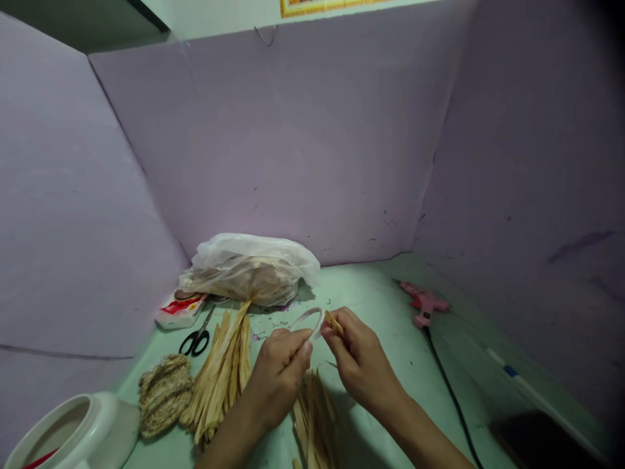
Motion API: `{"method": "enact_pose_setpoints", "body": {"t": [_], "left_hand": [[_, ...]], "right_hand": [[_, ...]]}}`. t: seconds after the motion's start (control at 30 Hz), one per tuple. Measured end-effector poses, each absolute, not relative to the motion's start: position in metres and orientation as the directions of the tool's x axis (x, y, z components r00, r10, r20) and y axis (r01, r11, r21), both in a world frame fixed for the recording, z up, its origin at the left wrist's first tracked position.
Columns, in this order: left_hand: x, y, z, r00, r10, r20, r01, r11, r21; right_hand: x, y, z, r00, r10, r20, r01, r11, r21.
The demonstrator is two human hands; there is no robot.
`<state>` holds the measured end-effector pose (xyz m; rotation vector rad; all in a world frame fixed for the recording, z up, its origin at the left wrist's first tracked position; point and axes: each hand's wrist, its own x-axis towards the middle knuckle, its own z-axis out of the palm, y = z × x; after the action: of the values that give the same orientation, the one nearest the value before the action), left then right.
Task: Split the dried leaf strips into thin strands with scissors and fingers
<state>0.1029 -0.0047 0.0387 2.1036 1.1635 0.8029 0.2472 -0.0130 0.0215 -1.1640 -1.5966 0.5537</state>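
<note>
My left hand (279, 372) pinches a thin white curved band (308, 311), which arches up above the thumb and fingers. A short piece of dried yellowish plant strip (334, 323) sticks out of my closed right hand (360, 359), close beside the band. Whether strip and band touch is hard to tell. Below my hands lie several loose dried strips (315, 420). Left of my left hand, a larger bundle of the same strips (222, 371) fans out over the green tabletop (385, 404).
A coil of braided cord (165, 394), black-handled scissors (196, 340) and a white-and-red packet (180, 311) are at left. A white pot (105, 426) stands front left. Behind is a filled plastic bag (251, 267). A pink glue gun (424, 303) trails its cable at right. Lilac panels (303, 143) enclose the table.
</note>
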Motion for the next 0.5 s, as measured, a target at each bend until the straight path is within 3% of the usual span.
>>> {"method": "enact_pose_setpoints", "body": {"t": [0.27,0.5], "left_hand": [[0.1017,-0.0041,0.0444,0.393,0.906,0.154,0.516,-0.356,0.779],[0.1008,-0.0049,0.0418,0.295,0.930,0.220,0.513,-0.348,0.785]], "right_hand": [[0.2456,-0.0130,0.0202,-0.025,0.919,0.394,0.309,0.382,-0.871],[0.2464,-0.0103,0.0189,-0.074,0.949,0.306,0.201,0.315,-0.927]]}}
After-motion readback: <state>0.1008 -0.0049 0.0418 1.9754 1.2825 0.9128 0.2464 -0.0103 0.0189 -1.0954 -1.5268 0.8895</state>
